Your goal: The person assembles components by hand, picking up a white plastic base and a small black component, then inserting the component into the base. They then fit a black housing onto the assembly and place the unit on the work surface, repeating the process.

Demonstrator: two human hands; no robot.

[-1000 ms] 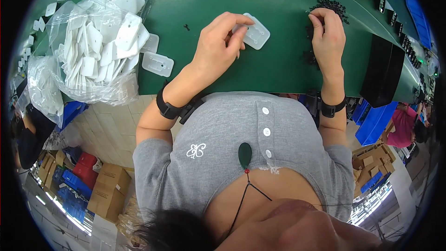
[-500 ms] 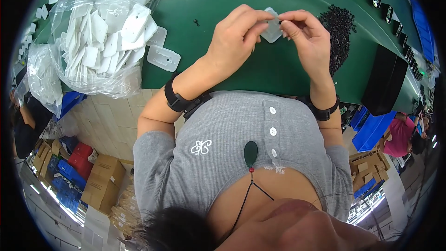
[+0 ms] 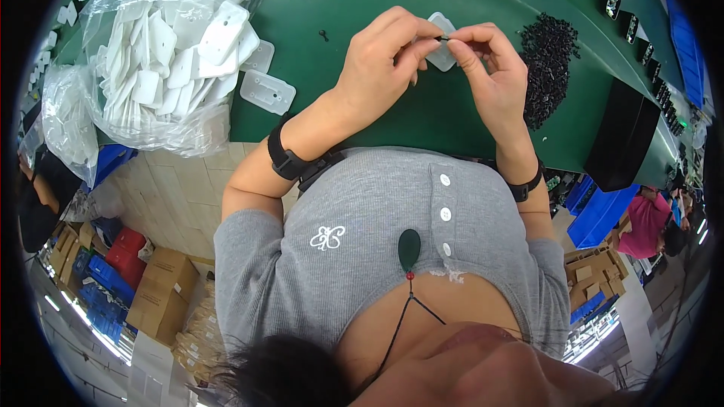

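Observation:
Over the green table, my left hand (image 3: 385,56) and my right hand (image 3: 492,68) meet fingertip to fingertip. Thumbs and forefingers of both pinch a small black part (image 3: 443,38), too small to make out fully. Just behind it lies a pale, translucent plastic cover (image 3: 440,24) with rounded corners, partly hidden by my fingers. To the right of my right hand is a heap of small black parts (image 3: 548,68). One more black piece (image 3: 323,35) lies alone to the left of my left hand.
A clear bag (image 3: 170,132) full of white plastic covers spills at the left, with a loose cover (image 3: 268,92) beside it. At the right stands a black box (image 3: 622,132). Farther along the right edge sit several black housings (image 3: 609,0) with circuit boards.
My right hand has drawn slightly left and closer to my left fingertips. The black part now shows between both hands, in front of the pale cover.

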